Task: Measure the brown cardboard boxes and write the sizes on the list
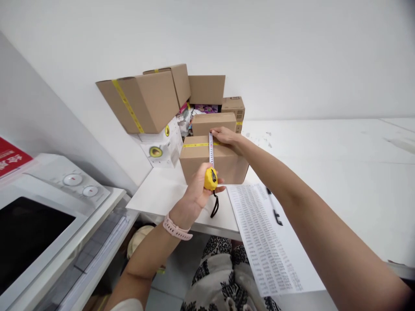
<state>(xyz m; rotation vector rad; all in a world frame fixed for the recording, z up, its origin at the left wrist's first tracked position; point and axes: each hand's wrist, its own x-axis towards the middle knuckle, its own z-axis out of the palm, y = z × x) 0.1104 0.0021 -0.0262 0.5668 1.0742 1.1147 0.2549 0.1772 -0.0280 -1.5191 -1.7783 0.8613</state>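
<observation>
My left hand [197, 188] is closed around a yellow tape measure [211, 179] with a black wrist strap hanging below it. The white blade [211, 151] runs out from the case across the top of a cardboard box [201, 162] sealed with yellow tape. At the box's far edge, my right hand [224, 135] pinches the blade's end between its fingers. Behind that box stands a second cardboard box [214, 123], close to my right fingertips.
Stacked cardboard boxes [155, 95] rest on white avocado-print boxes [162, 151] at the left. A printed sheet [259, 237] and a black pen [275, 211] lie on the white table [324, 172]. A microwave [48, 216] stands at the left.
</observation>
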